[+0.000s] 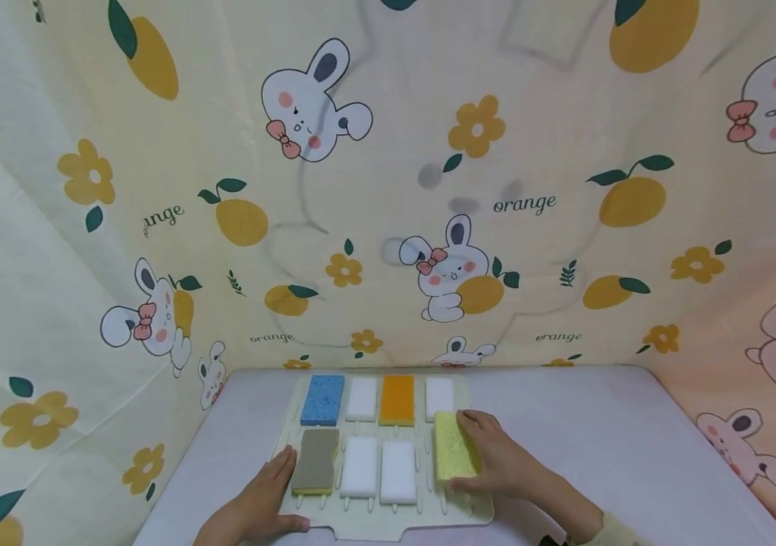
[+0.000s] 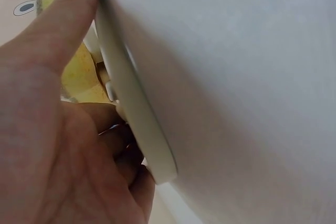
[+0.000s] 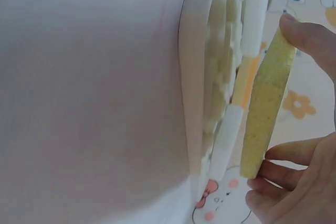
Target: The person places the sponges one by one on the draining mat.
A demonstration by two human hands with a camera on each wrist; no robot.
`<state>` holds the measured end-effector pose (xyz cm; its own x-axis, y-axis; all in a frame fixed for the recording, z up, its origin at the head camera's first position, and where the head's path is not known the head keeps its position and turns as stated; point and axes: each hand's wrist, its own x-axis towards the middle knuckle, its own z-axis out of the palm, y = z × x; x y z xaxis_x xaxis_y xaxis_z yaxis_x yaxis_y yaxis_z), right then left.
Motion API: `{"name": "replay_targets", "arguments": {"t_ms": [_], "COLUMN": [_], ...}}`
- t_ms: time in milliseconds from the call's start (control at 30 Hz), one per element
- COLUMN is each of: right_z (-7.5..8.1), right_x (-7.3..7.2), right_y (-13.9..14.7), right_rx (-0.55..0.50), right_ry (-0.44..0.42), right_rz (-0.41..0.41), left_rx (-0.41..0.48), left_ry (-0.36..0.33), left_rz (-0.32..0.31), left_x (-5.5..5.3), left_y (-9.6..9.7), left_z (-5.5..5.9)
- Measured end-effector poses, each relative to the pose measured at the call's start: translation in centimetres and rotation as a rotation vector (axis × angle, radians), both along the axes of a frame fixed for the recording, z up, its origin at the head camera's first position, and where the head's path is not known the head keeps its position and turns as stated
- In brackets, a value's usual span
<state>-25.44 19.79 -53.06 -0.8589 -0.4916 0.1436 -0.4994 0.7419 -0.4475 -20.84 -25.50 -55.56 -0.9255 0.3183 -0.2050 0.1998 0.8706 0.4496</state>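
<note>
My right hand (image 1: 500, 457) grips a yellow sponge (image 1: 452, 447) by its far and near ends, thumb at one end and fingers at the other. In the right wrist view the yellow sponge (image 3: 266, 108) hangs clear of the cream pegged tray (image 3: 192, 82), over its front right part. My left hand (image 1: 258, 497) rests against the left front corner of the tray (image 1: 370, 525), fingers along the side and thumb at the front edge. Beside those fingers is a grey-topped yellow sponge (image 1: 315, 461). Two white sponges (image 1: 359, 467) sit mid front row.
In the back row sit a blue sponge (image 1: 322, 400), a white sponge (image 1: 362, 399), an orange sponge (image 1: 397, 400) and another white sponge (image 1: 438, 397). Pegs stand up between them. The white table (image 1: 565, 409) is bounded by a printed curtain (image 1: 388, 174) behind and at the sides.
</note>
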Motion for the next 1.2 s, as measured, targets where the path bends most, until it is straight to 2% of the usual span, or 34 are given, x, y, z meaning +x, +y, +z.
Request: {"name": "replay_targets", "arguments": {"t_ms": [200,333,567,1000,1200], "right_z": [-0.3,-0.5,-0.9,-1.3,-1.1], "right_x": [0.7,1.0,1.1,1.3,1.5], "right_y": [-1.0,-1.3,-1.8,-2.3,-2.1], "right_rx": [0.007,0.012,0.038,0.084,0.083], "right_ry": [-0.062,-0.055,-0.031,-0.13,-0.123], "right_rz": [-0.001,0.03,0.06,0.034,0.058], "left_rx": [-0.014,-0.026,-0.044,-0.036,-0.045], "left_ry": [0.008,-0.01,-0.027,-0.036,-0.052], "left_rz": [-0.001,0.018,0.041,0.036,0.05], "left_x": [-0.2,-0.4,-0.5,-0.7,-0.7], "left_y": [-0.1,-0.1,0.1,0.4,0.3], "left_z": [-0.6,-0.7,-0.5,-0.2,-0.4]}}
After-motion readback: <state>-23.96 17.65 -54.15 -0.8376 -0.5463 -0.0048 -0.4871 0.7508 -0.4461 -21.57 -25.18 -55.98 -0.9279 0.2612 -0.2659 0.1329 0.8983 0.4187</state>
